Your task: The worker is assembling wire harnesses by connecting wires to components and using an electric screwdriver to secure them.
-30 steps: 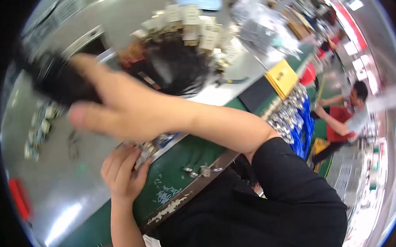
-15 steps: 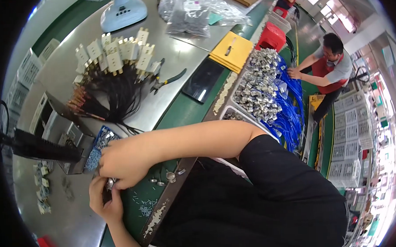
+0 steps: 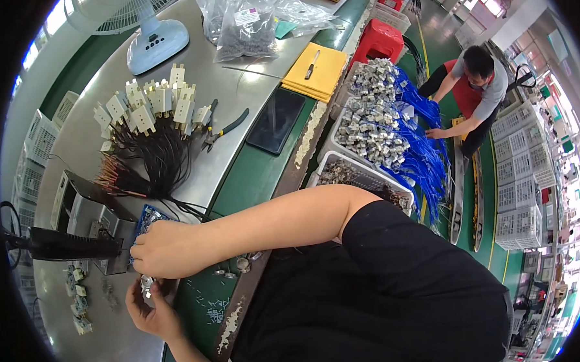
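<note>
I see a long workbench [image 3: 106, 124], grey metal top w/ green mat strip along its edge, in a factory hall w/ stacked white crates [image 3: 516, 171] at 3 o'clock and another person [image 3: 477, 85] bent over blue-wired parts at 2 o'clock. At 11 o'clock lies a bundle of black cables w/ beige plugs [image 3: 151, 122], a fan base [image 3: 158, 41] at 12. At 8 o'clock my right hand [image 3: 167, 250] and left hand [image 3: 150, 310] meet, fingers pinched together on a small metal part [image 3: 145, 283] just above the mat.
</note>
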Available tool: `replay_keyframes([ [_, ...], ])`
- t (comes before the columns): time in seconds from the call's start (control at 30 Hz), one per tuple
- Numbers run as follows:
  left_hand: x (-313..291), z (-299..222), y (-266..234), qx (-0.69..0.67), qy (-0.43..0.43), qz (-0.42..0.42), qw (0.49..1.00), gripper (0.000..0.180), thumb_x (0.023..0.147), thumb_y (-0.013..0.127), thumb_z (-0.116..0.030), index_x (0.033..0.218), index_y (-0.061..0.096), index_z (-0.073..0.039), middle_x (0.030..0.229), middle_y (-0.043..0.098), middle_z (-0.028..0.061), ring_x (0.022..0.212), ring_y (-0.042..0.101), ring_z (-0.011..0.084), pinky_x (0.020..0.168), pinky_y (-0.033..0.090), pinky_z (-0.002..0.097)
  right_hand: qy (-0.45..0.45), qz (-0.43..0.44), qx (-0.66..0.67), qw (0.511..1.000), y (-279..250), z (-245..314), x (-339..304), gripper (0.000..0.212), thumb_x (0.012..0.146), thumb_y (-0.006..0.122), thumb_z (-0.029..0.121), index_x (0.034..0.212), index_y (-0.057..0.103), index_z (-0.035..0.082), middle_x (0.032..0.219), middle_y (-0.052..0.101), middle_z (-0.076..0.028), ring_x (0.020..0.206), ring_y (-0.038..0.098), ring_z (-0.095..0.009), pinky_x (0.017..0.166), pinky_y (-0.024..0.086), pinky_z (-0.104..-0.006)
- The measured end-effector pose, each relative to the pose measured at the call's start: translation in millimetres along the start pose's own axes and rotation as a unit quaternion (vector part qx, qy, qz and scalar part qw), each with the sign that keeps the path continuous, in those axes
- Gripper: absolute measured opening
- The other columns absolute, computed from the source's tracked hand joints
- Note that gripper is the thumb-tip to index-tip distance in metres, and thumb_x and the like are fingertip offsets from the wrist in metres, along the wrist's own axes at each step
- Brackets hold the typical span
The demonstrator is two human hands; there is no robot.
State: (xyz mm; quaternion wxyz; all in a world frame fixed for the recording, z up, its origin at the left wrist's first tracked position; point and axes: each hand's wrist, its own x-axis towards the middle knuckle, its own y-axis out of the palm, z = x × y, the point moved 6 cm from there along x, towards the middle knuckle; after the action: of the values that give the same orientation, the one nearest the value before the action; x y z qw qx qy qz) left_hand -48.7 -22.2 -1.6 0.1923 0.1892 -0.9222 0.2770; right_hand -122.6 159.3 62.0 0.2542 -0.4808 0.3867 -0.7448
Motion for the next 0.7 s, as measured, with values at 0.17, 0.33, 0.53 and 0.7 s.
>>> replay_keyframes([
  [0.17,4.1,7.4,-14.9,-0.019,-0.040,-0.028,0.999,0.036,0.098,0.076,-0.005,0.131,0.063,0.004,0.120,0.071,0.0119,0.107,0.067,0.0188,0.097,0.052,0.0320,0.006,-0.001,0.032,0.999,-3.5,-0.9,8.0,0.026,0.079,0.077,0.028,0.091,0.072,0.005,0.095,0.070,-0.009,0.095,0.071,-0.028,0.077,0.058,-0.0420],
  [0.33,2.3,16.0,-15.9,-0.072,-0.106,-0.045,0.991,0.039,0.103,0.072,-0.014,0.134,0.059,0.006,0.114,0.072,0.0143,0.103,0.068,0.0200,0.096,0.053,0.0335,-0.118,-0.029,-0.044,0.992,12.8,4.5,15.7,0.033,0.076,0.079,0.038,0.090,0.071,0.008,0.088,0.068,-0.006,0.083,0.071,-0.026,0.073,0.056,-0.0438],
  [0.53,-10.0,15.2,-26.1,-0.087,0.035,-0.059,0.994,0.059,0.097,0.072,-0.043,0.127,0.063,0.007,0.107,0.075,0.0156,0.105,0.071,0.0255,0.100,0.052,0.0383,-0.108,-0.230,0.075,0.964,-16.7,-25.9,22.7,0.043,0.066,0.088,0.042,0.094,0.070,0.013,0.091,0.067,-0.006,0.080,0.068,-0.029,0.068,0.053,-0.0415],
  [0.7,4.2,-33.8,-12.1,-0.025,0.105,0.035,0.994,0.026,0.090,0.073,-0.011,0.111,0.070,0.004,0.098,0.076,0.0160,0.093,0.075,0.0263,0.088,0.058,0.0360,0.300,-0.342,0.026,0.890,-96.2,-128.2,-0.2,0.019,0.104,0.062,0.019,0.101,0.071,0.003,0.082,0.071,-0.009,0.067,0.062,-0.021,0.065,0.049,-0.0360],
])
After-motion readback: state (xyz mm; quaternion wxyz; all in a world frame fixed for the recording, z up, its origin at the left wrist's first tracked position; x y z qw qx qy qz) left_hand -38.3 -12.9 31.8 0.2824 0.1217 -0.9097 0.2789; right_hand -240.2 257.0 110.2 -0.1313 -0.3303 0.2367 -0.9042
